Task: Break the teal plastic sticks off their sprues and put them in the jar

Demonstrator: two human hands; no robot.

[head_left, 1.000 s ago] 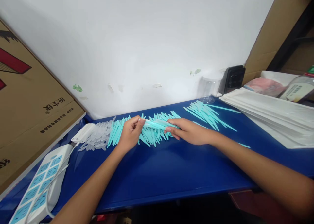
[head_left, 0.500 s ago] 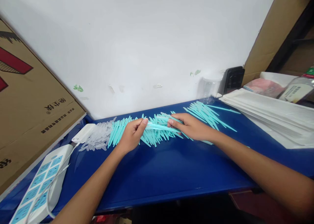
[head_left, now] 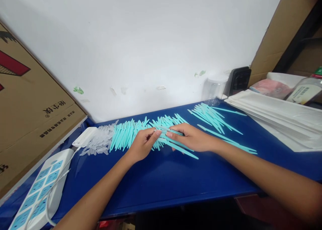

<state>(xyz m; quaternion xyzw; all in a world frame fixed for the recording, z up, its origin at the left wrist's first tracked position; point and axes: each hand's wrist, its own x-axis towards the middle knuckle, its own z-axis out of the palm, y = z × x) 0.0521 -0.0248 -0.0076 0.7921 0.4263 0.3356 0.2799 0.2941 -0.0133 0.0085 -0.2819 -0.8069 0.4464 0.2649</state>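
Note:
Both hands are closed above the front of a row of thin turquoise plastic sticks [head_left: 127, 132], shaped like eyebrow razors. My left hand [head_left: 143, 143] pinches the left ends of a few turquoise sticks [head_left: 179, 148] between thumb and fingers. Their right part is in the grip of my right hand [head_left: 192, 137], with one long stick slanting out below its fingers. Exactly how many are held is hidden by the fingers. Behind my right hand lies a fanned pile of the same sticks [head_left: 208, 117]. A few loose sticks [head_left: 233, 143] rest beside my right wrist.
Translucent pale pieces [head_left: 97, 141] are heaped left of the row, by a white box-like object [head_left: 85, 137]. A power strip [head_left: 41, 193] with a cable lies front left. A clear jar [head_left: 215, 89] stands at the back; white plastic sheets [head_left: 279, 117] are stacked right. A cardboard box [head_left: 32, 112] borders the left.
Both hands have moved slightly right and toward me. The held sticks now slant down to the right, and the loose sticks by my right wrist have come into view.

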